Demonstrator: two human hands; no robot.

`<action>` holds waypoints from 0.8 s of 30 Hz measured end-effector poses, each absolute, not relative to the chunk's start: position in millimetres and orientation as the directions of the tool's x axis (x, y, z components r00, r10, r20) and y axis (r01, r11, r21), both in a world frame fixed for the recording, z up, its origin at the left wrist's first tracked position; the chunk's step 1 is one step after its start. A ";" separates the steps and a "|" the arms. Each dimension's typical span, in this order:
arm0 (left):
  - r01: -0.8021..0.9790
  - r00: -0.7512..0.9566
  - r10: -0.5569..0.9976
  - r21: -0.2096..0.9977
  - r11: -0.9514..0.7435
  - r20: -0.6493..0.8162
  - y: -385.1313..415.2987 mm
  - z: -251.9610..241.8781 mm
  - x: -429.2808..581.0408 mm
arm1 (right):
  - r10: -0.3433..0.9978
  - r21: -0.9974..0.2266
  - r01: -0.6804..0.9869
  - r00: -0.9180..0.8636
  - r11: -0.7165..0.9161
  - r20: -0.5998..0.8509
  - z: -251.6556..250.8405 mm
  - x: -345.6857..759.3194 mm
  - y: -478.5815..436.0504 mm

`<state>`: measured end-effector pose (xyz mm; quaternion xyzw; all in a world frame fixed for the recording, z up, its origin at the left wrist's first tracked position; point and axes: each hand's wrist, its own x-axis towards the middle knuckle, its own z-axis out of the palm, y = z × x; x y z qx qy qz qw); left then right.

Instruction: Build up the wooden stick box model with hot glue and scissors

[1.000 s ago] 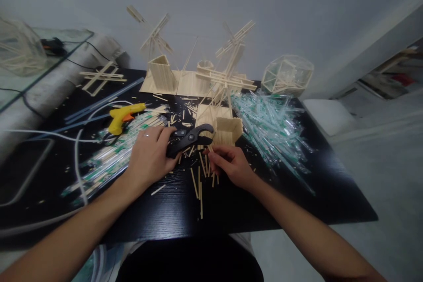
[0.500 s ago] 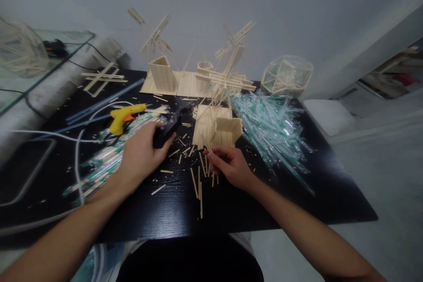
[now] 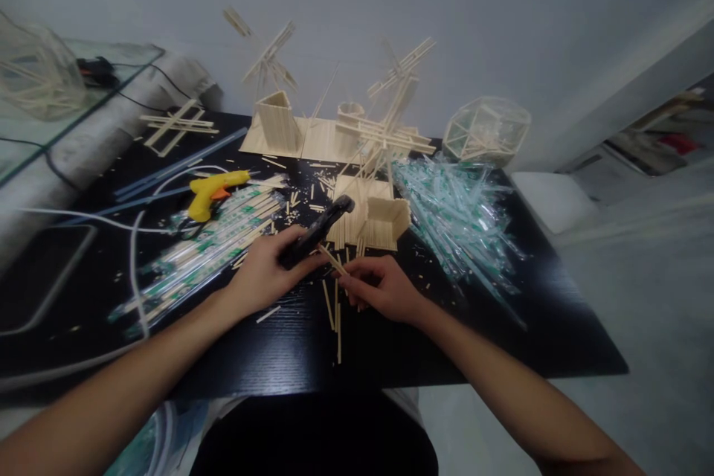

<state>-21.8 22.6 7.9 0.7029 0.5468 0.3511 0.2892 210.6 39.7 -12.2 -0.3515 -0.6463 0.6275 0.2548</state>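
Observation:
My left hand (image 3: 262, 275) is closed round the handles of black cutters (image 3: 317, 229), whose jaws point up and right toward a small box of wooden sticks (image 3: 384, 222). My right hand (image 3: 382, 286) pinches a thin wooden stick (image 3: 333, 259) that slants up to the left, its tip near the cutters. Several loose cut sticks (image 3: 336, 312) lie on the black table (image 3: 502, 327) under and between both hands.
A yellow glue gun (image 3: 210, 190) and wrapped sticks (image 3: 212, 245) lie at the left, with white cables. A heap of clear wrappers (image 3: 457, 216) fills the right. Stick windmill models (image 3: 384, 126) and a faceted stick dome (image 3: 486, 128) stand at the back.
My left hand swung the cutters away to the left, then brought them back to the middle beside the stick. My right hand stayed put and now holds one stick up.

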 end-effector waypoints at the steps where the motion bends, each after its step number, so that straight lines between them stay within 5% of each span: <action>1: 0.572 0.159 0.971 0.784 -0.240 0.181 22.9 7.4 -21.6 | 0.774 -0.990 0.138 -0.623 -0.029 -0.110 -12.3 210.7 39.6; 13: 0.613 0.226 0.959 0.741 -0.275 0.169 23.0 9.3 -25.6 | 0.803 -0.964 0.232 -0.595 0.131 -0.034 -12.1 211.0 41.5; 20: 0.748 -0.055 0.953 0.645 -0.159 0.299 30.4 7.5 -33.8 | 0.924 -0.876 0.370 -0.333 0.310 0.186 -14.6 215.3 52.6; 24: 0.822 -0.078 0.938 0.554 -0.131 0.338 33.7 1.2 -35.4 | 0.897 -0.752 0.494 -0.313 0.436 0.313 -18.7 217.9 56.0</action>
